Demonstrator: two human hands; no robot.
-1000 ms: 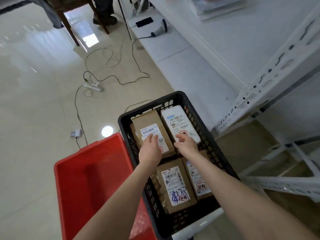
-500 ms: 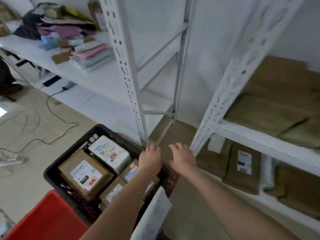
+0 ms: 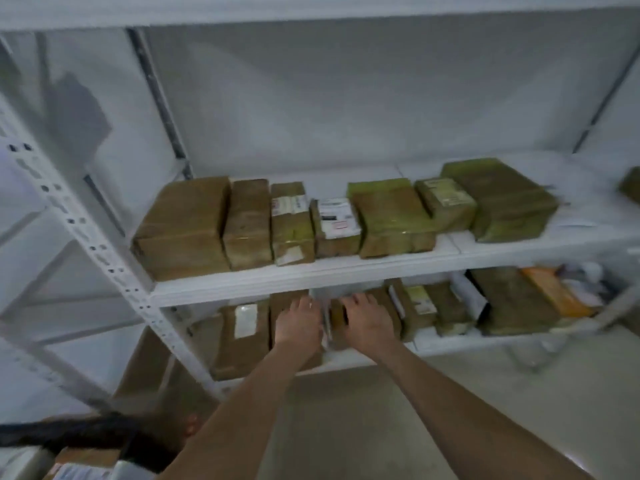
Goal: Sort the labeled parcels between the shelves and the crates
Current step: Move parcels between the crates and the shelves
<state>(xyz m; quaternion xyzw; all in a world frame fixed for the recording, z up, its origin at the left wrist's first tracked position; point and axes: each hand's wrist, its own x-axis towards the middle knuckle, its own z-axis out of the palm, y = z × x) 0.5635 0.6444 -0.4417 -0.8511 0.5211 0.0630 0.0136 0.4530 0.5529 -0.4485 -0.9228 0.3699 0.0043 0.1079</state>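
Your view has swung right since half a second ago. The rack now fills it, where the crate sat mid-frame before. Brown parcels stand in a row along the upper shelf. More lie on the lower shelf, some with white labels. The crate has slid to the near left corner, showing only its black rim and a few labelled parcels inside. Your hands have left the crate's far edge and reached into the lower shelf. Your left hand lies on a parcel and your right hand on its neighbour. Your fingers are stretched out and released, grasping nothing, though blur hides the fingertips.
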